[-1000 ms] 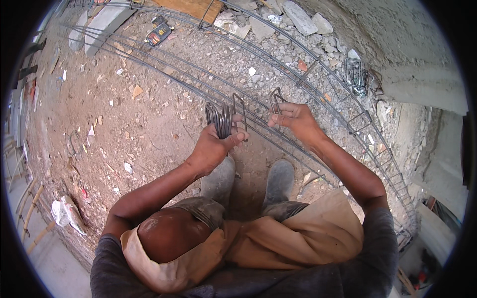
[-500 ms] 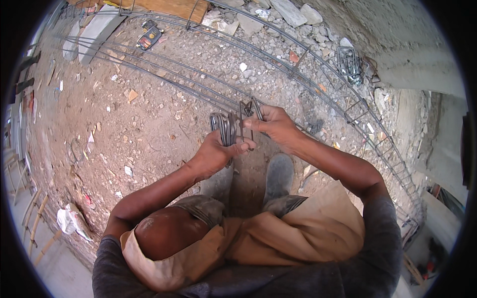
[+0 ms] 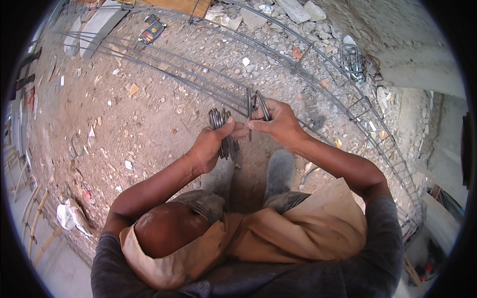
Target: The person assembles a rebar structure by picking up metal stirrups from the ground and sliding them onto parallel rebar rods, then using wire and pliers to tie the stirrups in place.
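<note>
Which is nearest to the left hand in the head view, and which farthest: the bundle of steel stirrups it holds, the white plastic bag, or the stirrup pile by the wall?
1. Bundle of steel stirrups, gripped in the left hand.
2. White plastic bag, lower left on the ground.
3. Stirrup pile, upper right by the concrete wall.

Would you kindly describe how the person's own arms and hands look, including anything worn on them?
Both forearms are bare, and the left hand and right hand wear no gloves, rings or watch that can be seen. Short dark grey sleeves cover only the upper arms. A tan cloth drapes over the chest between them.
</note>
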Demonstrator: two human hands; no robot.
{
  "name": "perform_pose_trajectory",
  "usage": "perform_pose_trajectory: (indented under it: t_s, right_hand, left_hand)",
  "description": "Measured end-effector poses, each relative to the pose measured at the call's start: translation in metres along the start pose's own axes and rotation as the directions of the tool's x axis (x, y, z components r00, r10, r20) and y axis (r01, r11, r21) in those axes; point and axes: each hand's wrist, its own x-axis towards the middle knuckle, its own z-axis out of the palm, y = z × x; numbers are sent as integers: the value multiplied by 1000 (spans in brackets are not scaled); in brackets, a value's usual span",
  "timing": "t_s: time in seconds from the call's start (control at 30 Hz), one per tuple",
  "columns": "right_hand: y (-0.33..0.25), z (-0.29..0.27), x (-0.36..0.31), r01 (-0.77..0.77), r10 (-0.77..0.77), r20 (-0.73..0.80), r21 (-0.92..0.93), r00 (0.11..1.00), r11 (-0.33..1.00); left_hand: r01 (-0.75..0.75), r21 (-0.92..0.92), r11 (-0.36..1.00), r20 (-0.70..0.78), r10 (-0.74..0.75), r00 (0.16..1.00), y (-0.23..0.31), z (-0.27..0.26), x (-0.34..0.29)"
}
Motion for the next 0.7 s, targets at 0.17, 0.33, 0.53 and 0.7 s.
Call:
perform_pose_trajectory:
  t_s: [0.17, 0.33, 0.53, 0.7]
  right_hand:
    - [-2, 3, -14, 94, -78, 82, -218, 994, 971]
    - [-1, 6, -16, 269, -207, 179, -488, 962, 830]
    - [-11, 10, -23, 327, -169, 370, -419, 914, 847]
    - [3, 1, -22, -22, 62, 358, -114, 932, 993]
  left_hand:
    - [10, -215, 976, 49, 1, 999, 8, -2, -2]
    - [20, -185, 983, 100, -1, 995, 2, -6, 2]
    - [94, -263, 960, 177, -48, 983, -4, -14, 4]
    - [99, -228, 969, 89, -81, 993, 5, -14, 7]
